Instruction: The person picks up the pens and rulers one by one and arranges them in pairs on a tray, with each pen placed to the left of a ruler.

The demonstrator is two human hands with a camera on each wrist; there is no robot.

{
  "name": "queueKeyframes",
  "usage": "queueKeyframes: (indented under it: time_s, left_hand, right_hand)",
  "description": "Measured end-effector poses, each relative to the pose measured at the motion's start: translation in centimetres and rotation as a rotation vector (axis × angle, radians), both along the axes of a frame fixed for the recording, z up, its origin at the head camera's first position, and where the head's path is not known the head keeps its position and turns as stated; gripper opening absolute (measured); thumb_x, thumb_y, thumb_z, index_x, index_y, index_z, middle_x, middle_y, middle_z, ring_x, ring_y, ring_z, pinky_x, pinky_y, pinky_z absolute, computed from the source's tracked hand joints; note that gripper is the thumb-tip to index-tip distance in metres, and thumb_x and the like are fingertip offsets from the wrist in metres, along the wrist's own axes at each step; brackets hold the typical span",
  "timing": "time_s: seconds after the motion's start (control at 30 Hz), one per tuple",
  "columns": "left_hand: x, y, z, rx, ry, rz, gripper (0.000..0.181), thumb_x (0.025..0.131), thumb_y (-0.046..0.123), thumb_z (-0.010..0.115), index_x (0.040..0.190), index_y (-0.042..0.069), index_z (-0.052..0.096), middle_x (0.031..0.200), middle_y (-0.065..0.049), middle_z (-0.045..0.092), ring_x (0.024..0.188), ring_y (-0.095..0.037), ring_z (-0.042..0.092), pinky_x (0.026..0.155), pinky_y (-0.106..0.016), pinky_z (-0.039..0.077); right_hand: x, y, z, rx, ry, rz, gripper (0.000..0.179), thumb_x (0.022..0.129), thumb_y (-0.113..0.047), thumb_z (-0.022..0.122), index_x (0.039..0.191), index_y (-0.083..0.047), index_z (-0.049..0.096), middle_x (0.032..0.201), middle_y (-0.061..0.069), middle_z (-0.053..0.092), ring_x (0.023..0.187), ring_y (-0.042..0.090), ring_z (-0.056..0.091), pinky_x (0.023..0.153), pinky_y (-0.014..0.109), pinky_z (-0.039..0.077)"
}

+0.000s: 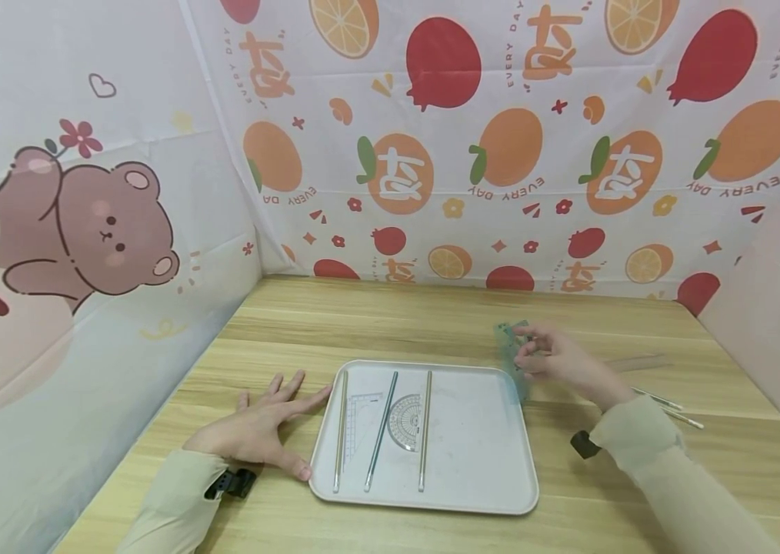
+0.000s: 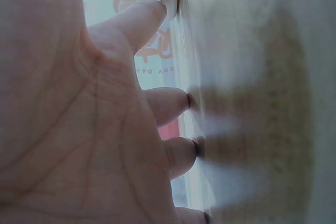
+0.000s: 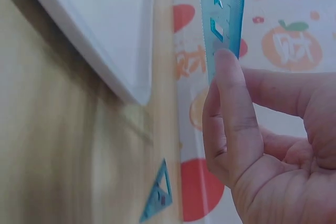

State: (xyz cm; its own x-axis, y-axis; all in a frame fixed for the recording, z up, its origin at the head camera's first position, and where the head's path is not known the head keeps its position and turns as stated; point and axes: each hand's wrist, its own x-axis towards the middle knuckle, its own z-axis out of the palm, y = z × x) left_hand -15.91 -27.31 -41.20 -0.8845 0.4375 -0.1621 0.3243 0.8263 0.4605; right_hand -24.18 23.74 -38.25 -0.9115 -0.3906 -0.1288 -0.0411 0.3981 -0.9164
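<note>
A: Which edges do your left fingers meet?

B: Your left hand (image 1: 258, 427) has its fingers spread. Its thumb tip is at the rim of the tray (image 1: 476, 438) by the near corner, and the index tip is at the same side's rim. The other fingers reach over the tabletop (image 1: 279, 523), and wood runs on outward from them.

A: And the room around your right fingers?

B: Wood lies beyond those fingertips as far as the fabric backdrop (image 1: 452, 196). On your thumb-and-tray side, the tray's far corner is just beside them, and white tray surface stretches from there to the nearer gold stick (image 1: 425, 431). Behind the knuckles, on the wood, lie a clear, blurred strip (image 1: 639, 362) and two pale sticks (image 1: 684, 418), partly hidden by your arm.

A: What do those fingers have?

B: Your right hand (image 1: 563, 362) pinches a teal ruler (image 3: 223, 19) between its fingertips; the ruler sticks out from them toward the tray. In the head view it overlaps the tray's corner, but you cannot tell whether they touch.

A: Anything else close by?

B: A teal set square (image 3: 157, 200) lies on the wood near your right fingers, apart from them.
</note>
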Motion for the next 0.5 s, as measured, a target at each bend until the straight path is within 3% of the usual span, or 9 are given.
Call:
queueKeyframes:
  time_s: [0.27,0.5]
  left_hand:
    - [0.0,-0.1,0.0,-0.003,0.004,-0.004,0.126,0.063,0.071,0.093,0.169,0.035,0.034,0.177,-0.033,0.009,0.158,-0.068,0.001,0.105,-0.099,-0.004]
    - [0.2,0.1,0.2,-0.001,-0.002,-0.005,0.127,0.063,0.066,0.096,0.169,0.035,0.034,0.176,-0.034,0.008,0.158,-0.069,0.0,0.104,-0.099,-0.005]
  right_hand:
    - [1.3,-1.5,-1.1,-0.028,-0.025,0.024,0.071,0.102,-0.006,0.068,0.164,0.002,0.034,0.117,0.014,0.06,0.091,0.014,0.066,0.08,0.026,0.064]
    - [2.1,-2.6,-2.0,-0.006,-0.041,-0.001,0.068,0.101,-0.009,0.072,0.162,-0.003,0.042,0.117,0.014,0.062,0.091,0.015,0.066,0.078,0.025,0.064]
